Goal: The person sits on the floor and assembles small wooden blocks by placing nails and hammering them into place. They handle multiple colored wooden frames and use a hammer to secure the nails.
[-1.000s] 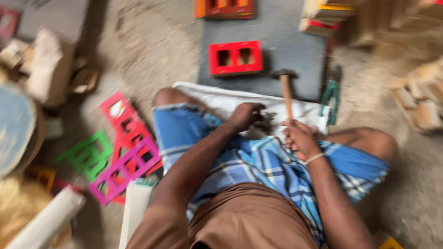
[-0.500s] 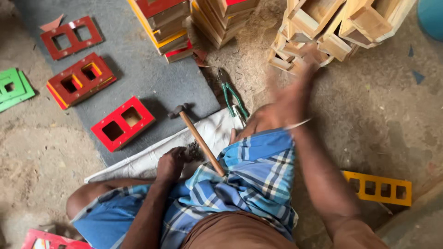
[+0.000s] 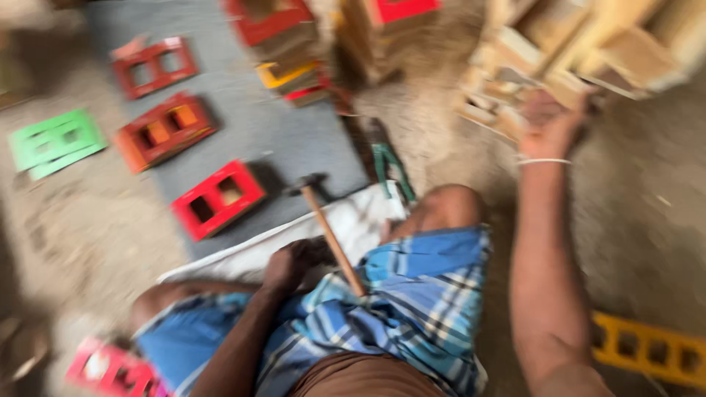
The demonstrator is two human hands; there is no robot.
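The right hand (image 3: 550,126) is stretched far out to a heap of bare wooden blocks (image 3: 515,81), its fingers on or among them; blur hides whether they have closed on one. A thin white band circles that wrist.

The left hand (image 3: 293,263) lies in the lap, curled and closed on the white cloth (image 3: 346,220) spread over the knees; what it grips, if anything, cannot be told. Just beside it, to its right, a hammer (image 3: 329,228) rests with its wooden handle across the blue checked cloth (image 3: 412,301) of the lap and its dark head out beyond the left hand, at the edge of a grey mat (image 3: 294,125). Neither hand holds the hammer.

Ahead and left of the left hand, a red frame (image 3: 218,198) with two openings lies on the mat, with two more red frames (image 3: 165,129) farther off. A green frame (image 3: 55,142) lies on the sandy floor (image 3: 81,220) beyond the mat's left edge. Between the two hands a green-handled tool (image 3: 390,165) lies by the knee. Stacks of painted pieces (image 3: 287,44) stand at the far side of the mat. A yellow frame (image 3: 647,349) lies on the floor beside the right forearm, and a pink one (image 3: 110,367) sits near the left knee.
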